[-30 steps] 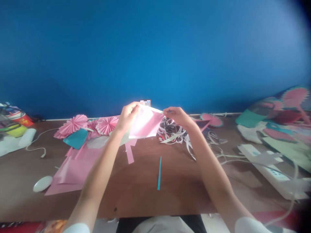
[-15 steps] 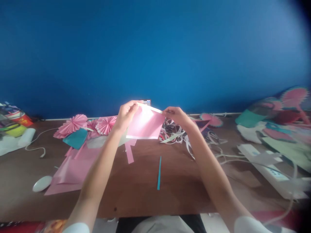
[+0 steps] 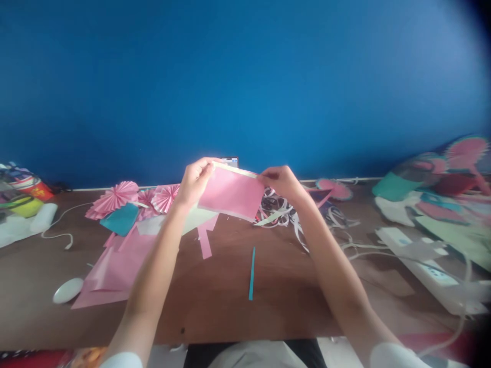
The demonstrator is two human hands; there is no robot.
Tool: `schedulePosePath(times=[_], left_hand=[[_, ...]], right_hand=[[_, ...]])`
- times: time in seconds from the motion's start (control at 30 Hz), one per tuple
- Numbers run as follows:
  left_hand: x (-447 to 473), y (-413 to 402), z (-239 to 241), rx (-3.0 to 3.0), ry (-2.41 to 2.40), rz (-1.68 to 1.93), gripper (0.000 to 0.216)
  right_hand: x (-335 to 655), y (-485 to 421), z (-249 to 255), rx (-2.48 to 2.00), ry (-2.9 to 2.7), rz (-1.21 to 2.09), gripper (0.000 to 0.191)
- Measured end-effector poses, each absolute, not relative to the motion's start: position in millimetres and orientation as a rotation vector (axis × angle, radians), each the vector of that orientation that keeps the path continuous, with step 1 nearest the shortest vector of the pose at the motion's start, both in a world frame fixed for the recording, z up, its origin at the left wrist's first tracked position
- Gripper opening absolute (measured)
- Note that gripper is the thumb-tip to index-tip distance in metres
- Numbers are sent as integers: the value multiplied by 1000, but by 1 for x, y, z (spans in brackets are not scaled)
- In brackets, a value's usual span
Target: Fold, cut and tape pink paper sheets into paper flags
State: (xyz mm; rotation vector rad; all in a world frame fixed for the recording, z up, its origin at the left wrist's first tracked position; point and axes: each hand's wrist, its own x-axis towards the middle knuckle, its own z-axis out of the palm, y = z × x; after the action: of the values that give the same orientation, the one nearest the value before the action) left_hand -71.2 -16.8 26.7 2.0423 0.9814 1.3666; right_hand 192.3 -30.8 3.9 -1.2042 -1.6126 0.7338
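Note:
A pink paper sheet (image 3: 233,193) hangs in the air above the brown table (image 3: 238,306), held by its top edge. My left hand (image 3: 195,179) pinches the sheet's upper left corner. Pinching the upper right corner is my right hand (image 3: 282,183). The top edge of the sheet shows a narrow pale fold. Both arms reach forward from the bottom of the view.
Pink paper fans (image 3: 115,197) and a teal paper piece (image 3: 120,219) lie at the back left, flat pink sheets (image 3: 115,268) and a white mouse (image 3: 67,290) nearer. A teal strip (image 3: 251,273) lies mid-table. Curled paper scraps (image 3: 280,209) and a white power strip (image 3: 429,268) sit right.
The pink sheet's lower edge has swung forward and up, so the sheet lies flatter and tilted. Both hands stay pinched on its top corners, almost in place.

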Motion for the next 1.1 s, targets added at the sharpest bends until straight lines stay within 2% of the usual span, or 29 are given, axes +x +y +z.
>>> schedulePosePath(times=[0.3,0.4,0.53,0.63,0.87,1.1], left_hand=[[-77,-11,26,2082,1084,1305,31],[-81,-9,27,2140,1046,1196,27],[-83,-16,33,2312,1050,1075,37],[-77,-24,35,2460,1156,1002,33],[-71,-26,27,2620,1232,618,34],[-74,-21,25,2414,1158,863,25]], right_hand=[[190,-46,18,-1203,-1689,590,27],[190,-48,18,-1257,-1748,529,26],[187,-51,19,-1340,-1792,524,26],[183,-54,20,-1349,-1841,528,25],[176,-57,22,-1284,-1968,442,21],[176,-50,16,-1146,-1893,389,18]])
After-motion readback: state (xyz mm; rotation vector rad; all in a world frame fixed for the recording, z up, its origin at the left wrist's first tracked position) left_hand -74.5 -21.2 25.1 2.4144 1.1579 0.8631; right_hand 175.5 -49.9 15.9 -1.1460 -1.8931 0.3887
